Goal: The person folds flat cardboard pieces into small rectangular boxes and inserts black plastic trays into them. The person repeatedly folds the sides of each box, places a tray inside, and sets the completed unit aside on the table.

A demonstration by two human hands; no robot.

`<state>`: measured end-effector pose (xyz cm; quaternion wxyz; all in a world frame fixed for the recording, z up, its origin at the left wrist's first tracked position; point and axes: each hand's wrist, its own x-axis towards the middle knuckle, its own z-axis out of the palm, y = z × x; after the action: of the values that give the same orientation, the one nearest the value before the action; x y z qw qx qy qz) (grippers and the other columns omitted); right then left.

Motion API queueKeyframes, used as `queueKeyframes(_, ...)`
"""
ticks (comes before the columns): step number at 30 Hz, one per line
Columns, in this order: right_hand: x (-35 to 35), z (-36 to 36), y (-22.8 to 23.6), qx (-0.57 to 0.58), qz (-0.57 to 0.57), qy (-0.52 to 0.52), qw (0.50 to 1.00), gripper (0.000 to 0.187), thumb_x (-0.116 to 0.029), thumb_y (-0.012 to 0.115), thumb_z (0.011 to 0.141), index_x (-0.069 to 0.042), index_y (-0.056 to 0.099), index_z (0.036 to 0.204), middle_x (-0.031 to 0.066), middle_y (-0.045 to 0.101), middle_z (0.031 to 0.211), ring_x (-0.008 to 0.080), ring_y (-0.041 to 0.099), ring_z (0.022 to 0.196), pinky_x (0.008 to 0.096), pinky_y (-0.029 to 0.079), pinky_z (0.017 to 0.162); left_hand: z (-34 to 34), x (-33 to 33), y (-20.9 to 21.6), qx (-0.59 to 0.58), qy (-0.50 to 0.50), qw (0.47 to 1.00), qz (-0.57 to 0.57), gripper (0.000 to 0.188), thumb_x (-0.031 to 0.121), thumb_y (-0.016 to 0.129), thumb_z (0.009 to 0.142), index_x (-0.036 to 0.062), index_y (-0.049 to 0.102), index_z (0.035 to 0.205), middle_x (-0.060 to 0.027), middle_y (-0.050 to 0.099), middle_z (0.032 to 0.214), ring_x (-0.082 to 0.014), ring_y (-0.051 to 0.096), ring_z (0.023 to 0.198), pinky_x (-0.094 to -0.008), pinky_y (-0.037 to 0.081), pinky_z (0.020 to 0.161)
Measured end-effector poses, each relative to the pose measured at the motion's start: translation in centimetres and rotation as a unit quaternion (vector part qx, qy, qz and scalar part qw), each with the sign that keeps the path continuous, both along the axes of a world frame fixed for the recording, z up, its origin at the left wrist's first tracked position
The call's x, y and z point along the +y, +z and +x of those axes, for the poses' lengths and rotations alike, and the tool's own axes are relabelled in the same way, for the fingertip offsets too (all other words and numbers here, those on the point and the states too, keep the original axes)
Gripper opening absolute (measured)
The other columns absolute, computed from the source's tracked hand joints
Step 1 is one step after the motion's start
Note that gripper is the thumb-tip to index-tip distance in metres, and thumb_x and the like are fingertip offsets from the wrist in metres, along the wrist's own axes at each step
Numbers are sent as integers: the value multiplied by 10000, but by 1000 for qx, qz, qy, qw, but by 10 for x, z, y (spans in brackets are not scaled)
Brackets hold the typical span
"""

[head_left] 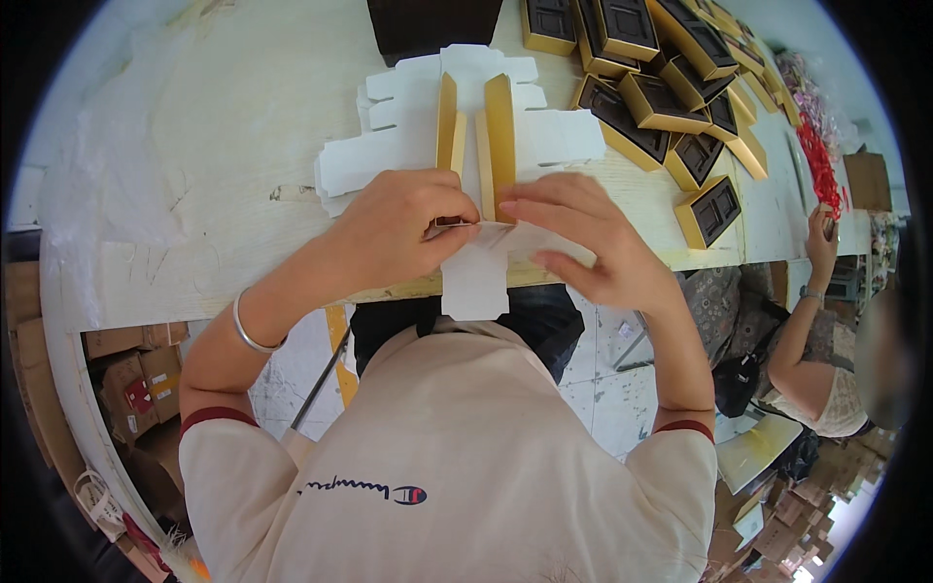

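Observation:
A cut cardboard box blank (474, 282), white on its upturned side, lies at the table's near edge. Two long gold walls (500, 126) stand up along its middle, and one white end flap reaches over the edge towards me. My left hand (413, 219) is closed, pinching the folded cardboard at the near end of the left wall. Beside the right wall, my right hand (583, 228) has its fingers stretched out and thumb apart, with fingertips against the wall's near end. Further white blanks are stacked underneath.
Several gold boxes with dark inserts (671, 102) are heaped at the far right of the table (233, 136). A dark box (434, 24) stands beyond the blanks. Clear plastic film (121, 185) lies at left. Another person's hand (822, 238) is by red ribbon (819, 160) at right.

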<state>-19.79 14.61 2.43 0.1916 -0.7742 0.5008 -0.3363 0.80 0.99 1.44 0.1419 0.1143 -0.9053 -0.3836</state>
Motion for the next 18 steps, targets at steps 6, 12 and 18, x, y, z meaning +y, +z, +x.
queueKeyframes(6,-17,14,-7,78,-122,-39,989,181,-29,729,682,-52,648,841,67,591,1051,230,531,922,367,369,803,0,0,15,-28,-6,996,88,97,61,685,813,-2,664,883,-64,606,762,-159,544,601,-250,441,544)
queueKeyframes(12,-16,19,-4,174,-135,-53,974,247,-154,759,720,-77,681,941,91,590,1158,240,549,972,370,378,825,-4,2,7,6,-11,999,40,82,76,679,826,18,628,855,-62,584,737,-171,527,588,-258,431,537)
queueKeyframes(18,40,43,-12,267,-176,-47,946,345,-322,686,752,-93,650,1006,99,562,1241,244,552,1065,427,407,881,10,19,8,17,1,1000,11,65,74,668,839,18,635,826,-62,575,734,-162,521,576,-266,415,518)
